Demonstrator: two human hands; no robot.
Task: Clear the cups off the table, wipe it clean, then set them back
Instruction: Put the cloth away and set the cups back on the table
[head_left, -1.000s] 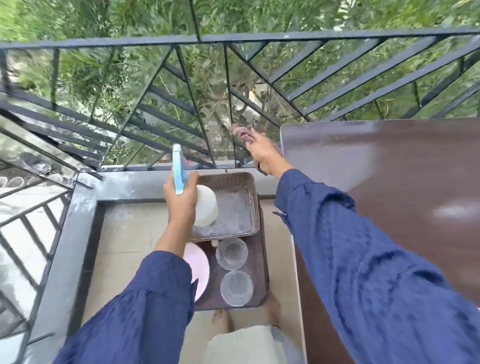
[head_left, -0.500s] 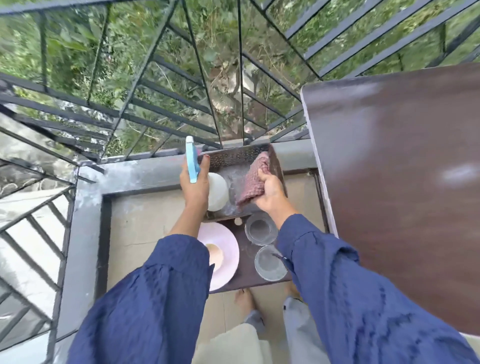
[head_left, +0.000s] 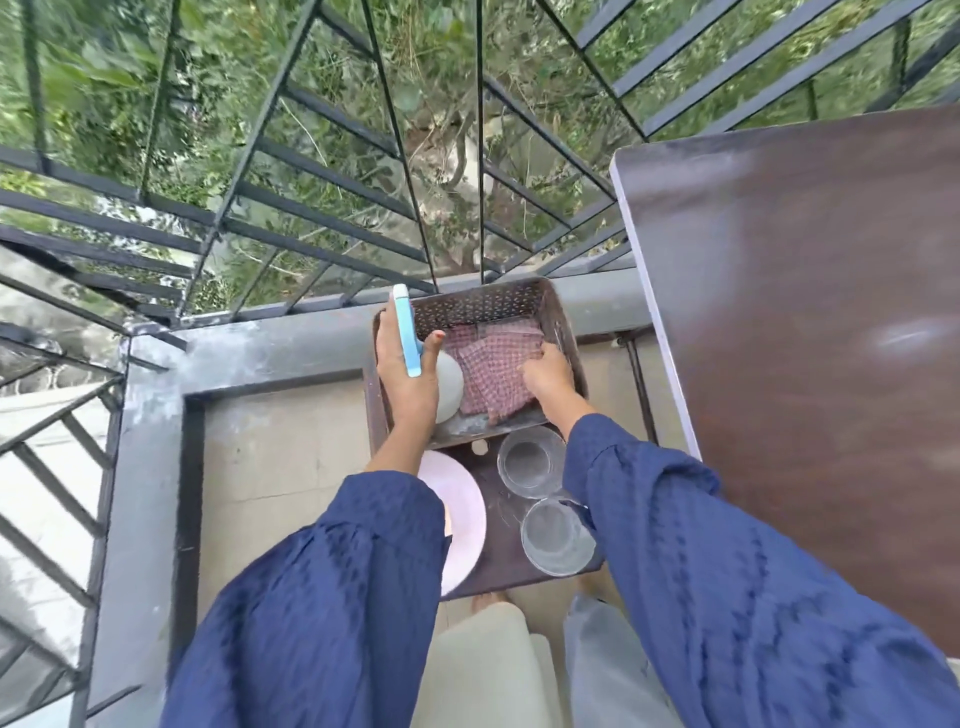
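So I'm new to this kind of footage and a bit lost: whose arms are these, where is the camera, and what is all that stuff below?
There is no machine here: a person wears a wide-angle camera on the head, looking down at their own arms in blue sleeves. The left hand holds a spray bottle with a blue top. The right hand rests on a checked cloth lying in a perforated basket. The basket sits on a small dark stand, which also holds two clear glass cups and a pale pink plate. The large brown table is to the right, with a balcony railing beyond.
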